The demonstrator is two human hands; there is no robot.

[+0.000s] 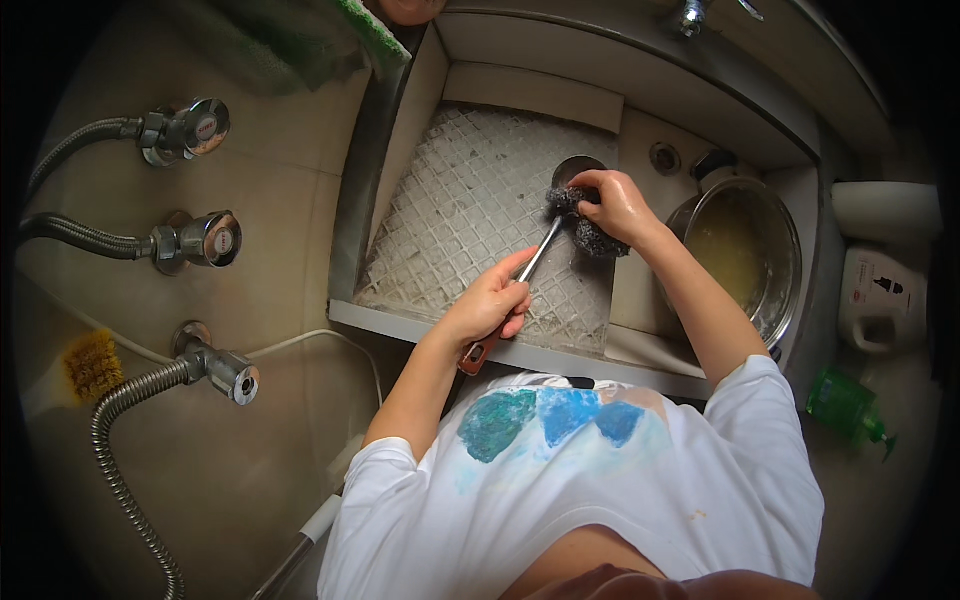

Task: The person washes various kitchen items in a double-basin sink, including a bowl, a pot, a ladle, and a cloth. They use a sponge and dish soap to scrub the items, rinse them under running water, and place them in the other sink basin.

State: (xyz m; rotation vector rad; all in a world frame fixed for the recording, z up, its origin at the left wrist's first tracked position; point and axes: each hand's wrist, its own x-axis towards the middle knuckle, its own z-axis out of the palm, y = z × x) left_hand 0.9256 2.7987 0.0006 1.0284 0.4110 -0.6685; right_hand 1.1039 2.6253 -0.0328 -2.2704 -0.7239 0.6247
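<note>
My left hand is closed round the long handle of a metal ladle, whose brown grip end sticks out below my fingers. The ladle's round bowl lies over the patterned floor of the sink. In my right hand is a dark wire scouring pad, pinched against the neck of the ladle, just below the bowl. Part of the bowl is hidden behind my fingers. To the right of my right hand, a large metal pot with cloudy yellowish liquid stands in the lower part of the sink.
The sink's front rim runs before my body. A drain is beside the pot. On the right stand a white jug and a green pump bottle. Valves with hoses are on the left wall, near a yellow brush. A faucet is at the top.
</note>
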